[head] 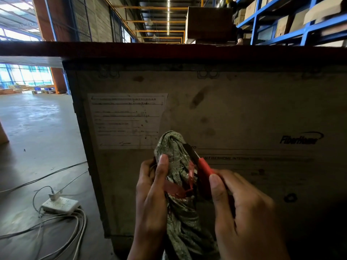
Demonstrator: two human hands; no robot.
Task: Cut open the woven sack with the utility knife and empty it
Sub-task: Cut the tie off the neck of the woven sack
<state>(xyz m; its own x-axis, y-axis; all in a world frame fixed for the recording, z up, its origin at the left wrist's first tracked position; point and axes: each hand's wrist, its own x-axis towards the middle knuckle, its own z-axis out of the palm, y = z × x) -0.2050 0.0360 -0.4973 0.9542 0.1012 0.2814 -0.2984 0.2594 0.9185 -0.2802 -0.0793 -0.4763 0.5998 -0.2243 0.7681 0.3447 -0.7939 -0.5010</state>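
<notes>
The grey-green woven sack has its neck bunched and twisted upright in front of me, bound by a red plastic tie. My left hand grips the neck just below the top, thumb pressed on the fabric. My right hand holds a red-handled utility knife. Its dark blade points up and left and lies against the right side of the neck, just above the tie. The body of the sack is out of view below.
A large wooden crate with a paper label stands right behind the sack. A white power strip with loose cables lies on the concrete floor at the left. Blue shelving with cartons rises at the upper right.
</notes>
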